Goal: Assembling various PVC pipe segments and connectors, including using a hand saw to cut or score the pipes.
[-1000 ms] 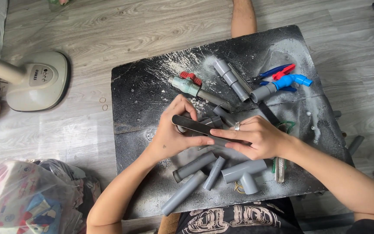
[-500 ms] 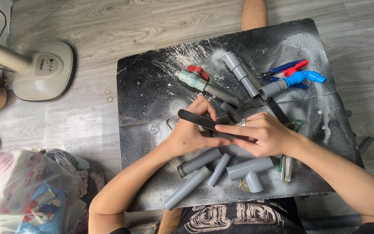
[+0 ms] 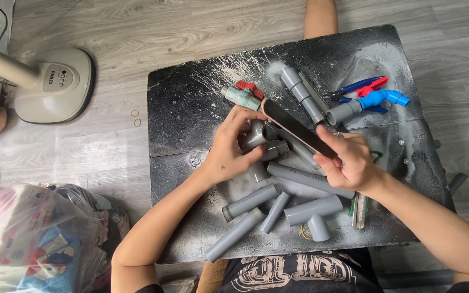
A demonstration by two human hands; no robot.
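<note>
My right hand (image 3: 349, 158) holds a flat dark phone-like slab (image 3: 297, 129) with a pinkish edge, tilted up over the black board (image 3: 191, 108). My left hand (image 3: 233, 147) rests on a grey pipe tee fitting (image 3: 257, 137) among a cluster of grey fittings, its fingertips close to the slab's upper end. Below the hands lie several grey pipe pieces (image 3: 249, 202) and a larger grey tee (image 3: 315, 212). A grey valve with a red handle (image 3: 241, 94) sits just above my left hand.
A blue tap fitting (image 3: 381, 99) and red-and-blue pliers (image 3: 360, 86) lie at the board's upper right, beside a long grey pipe coupling (image 3: 300, 93). A white fan base (image 3: 55, 86) stands on the wooden floor at left. A plastic bag (image 3: 33, 239) sits at lower left.
My left hand let go of the slab and dropped onto the grey tee fitting. My right hand now holds the slab alone, tilted more steeply.
</note>
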